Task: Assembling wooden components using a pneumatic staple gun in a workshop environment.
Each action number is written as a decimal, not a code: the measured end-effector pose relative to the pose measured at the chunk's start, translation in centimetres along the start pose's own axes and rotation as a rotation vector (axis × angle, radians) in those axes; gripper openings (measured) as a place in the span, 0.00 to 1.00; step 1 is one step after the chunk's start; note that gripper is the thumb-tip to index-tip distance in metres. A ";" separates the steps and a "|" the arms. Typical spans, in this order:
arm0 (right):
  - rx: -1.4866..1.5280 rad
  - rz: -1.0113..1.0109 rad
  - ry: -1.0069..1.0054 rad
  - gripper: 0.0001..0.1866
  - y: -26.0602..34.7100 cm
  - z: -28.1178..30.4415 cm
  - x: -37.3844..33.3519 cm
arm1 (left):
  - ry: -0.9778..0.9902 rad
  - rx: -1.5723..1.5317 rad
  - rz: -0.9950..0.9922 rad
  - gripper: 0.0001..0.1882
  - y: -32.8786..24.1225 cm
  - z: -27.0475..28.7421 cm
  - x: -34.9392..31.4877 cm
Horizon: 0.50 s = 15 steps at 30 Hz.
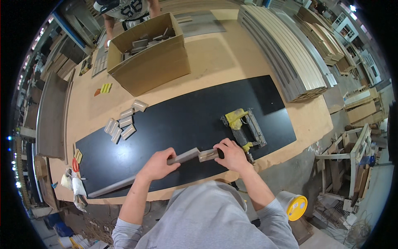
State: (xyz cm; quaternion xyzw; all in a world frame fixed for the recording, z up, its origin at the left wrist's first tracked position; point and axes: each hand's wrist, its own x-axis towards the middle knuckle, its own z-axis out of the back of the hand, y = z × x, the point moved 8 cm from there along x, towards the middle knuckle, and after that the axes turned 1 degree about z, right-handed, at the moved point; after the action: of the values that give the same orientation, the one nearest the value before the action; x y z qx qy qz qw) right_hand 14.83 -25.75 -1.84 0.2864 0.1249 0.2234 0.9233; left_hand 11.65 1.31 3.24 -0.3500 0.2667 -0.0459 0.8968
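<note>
My left hand is closed round a long, narrow grey strip of moulding, which runs down to the left along the near edge of the black board. In my right hand is a small grey-brown wooden block, gripped at its right end. The block's left end is at the strip's right end; whether they touch I cannot tell. Just beyond my right hand, a nail gun with yellow wrapping lies on the board. Several similar small blocks lie loose at the board's left side.
A cardboard box of small pieces stands on the worktable, with another person behind it. Stacked long profiles lie at the far right. White bags are at the left edge. A yellow-lidded bucket stands below, right.
</note>
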 end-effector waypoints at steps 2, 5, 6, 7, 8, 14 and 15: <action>-0.008 -0.001 0.000 0.26 0.5 -0.1 0.1 | -0.022 -0.009 0.073 0.19 0.6 -0.2 0.3; -0.027 0.065 -0.010 0.27 1.3 -0.6 0.1 | -0.079 -0.003 0.101 0.22 -0.1 -0.6 0.0; -0.022 0.062 -0.008 0.27 1.3 -0.7 0.0 | -0.118 0.011 0.054 0.24 -0.8 -0.6 -0.1; -0.015 0.083 -0.007 0.27 1.5 -0.6 0.1 | -0.114 0.013 0.059 0.24 -0.7 -1.2 -0.3; -0.008 0.104 -0.006 0.26 1.7 -0.5 0.2 | -0.156 -0.005 0.035 0.23 -0.7 -1.5 -0.4; 0.050 0.108 -0.004 0.25 1.0 -0.7 0.6 | -0.284 -0.008 -0.101 0.28 -2.0 -4.3 -0.3; 0.044 0.113 0.005 0.25 1.0 -0.7 0.7 | -0.325 0.015 -0.152 0.31 -2.4 -4.6 -0.2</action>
State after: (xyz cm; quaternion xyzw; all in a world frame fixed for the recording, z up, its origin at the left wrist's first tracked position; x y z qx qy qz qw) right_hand 14.85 -24.29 -1.87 0.3128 0.1159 0.2729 0.9024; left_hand 9.42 -3.24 2.08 -0.3652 0.0907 -0.0586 0.9246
